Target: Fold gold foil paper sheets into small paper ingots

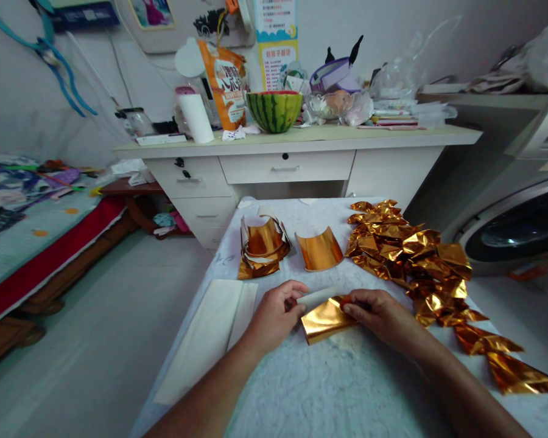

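A folded piece of gold foil paper is held just above the cloth-covered table, with a white paper strip along its far edge. My left hand is closed at the left end of the white strip, thumb close to the foil's corner. Thumb and fingers of my right hand pinch the foil's right end. Beyond my hands lie a curved gold foil sheet and a stack of curled gold and white strips. Flat white paper sheets rest left of my left hand.
A heap of twisted gold foil pieces runs down the table's right side. Behind stands a white desk bearing a watermelon half, an orange pouch and plastic bags. A washing machine is at right, a bed at left.
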{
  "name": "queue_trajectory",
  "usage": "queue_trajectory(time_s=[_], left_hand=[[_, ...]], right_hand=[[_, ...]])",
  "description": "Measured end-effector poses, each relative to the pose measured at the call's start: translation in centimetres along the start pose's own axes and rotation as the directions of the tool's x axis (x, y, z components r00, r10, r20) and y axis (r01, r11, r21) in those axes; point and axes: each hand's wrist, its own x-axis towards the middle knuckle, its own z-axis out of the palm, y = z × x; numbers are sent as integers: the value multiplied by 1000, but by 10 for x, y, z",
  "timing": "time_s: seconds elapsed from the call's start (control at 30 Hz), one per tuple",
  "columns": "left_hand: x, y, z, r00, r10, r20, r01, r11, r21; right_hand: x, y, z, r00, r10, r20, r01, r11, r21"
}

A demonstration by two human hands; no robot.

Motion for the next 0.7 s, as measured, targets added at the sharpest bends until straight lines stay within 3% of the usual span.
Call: queue_trajectory(time_s=[0.13, 0.23, 0.47, 0.6, 0.7], left_hand=[[1, 2, -1, 1000, -8, 21, 10, 997, -71], [1, 4, -2, 1000, 6, 27, -4, 996, -90], [-2, 6, -2, 999, 28, 46, -22, 989, -144], [-4, 8, -4, 1000, 21, 15, -16, 967, -253], [-6, 9, -6, 997, 59, 42, -41, 939, -342]], right_hand=[[3, -2, 7, 974, -73, -215, 40, 987, -157], [5, -1, 11, 942, -92, -324, 44, 987, -153], [6, -2, 14, 964, 52, -259, 23, 959, 281], [9, 2, 16, 944, 95, -315, 69, 878, 473], [11, 4, 16, 930, 125, -344, 81, 846, 527]])
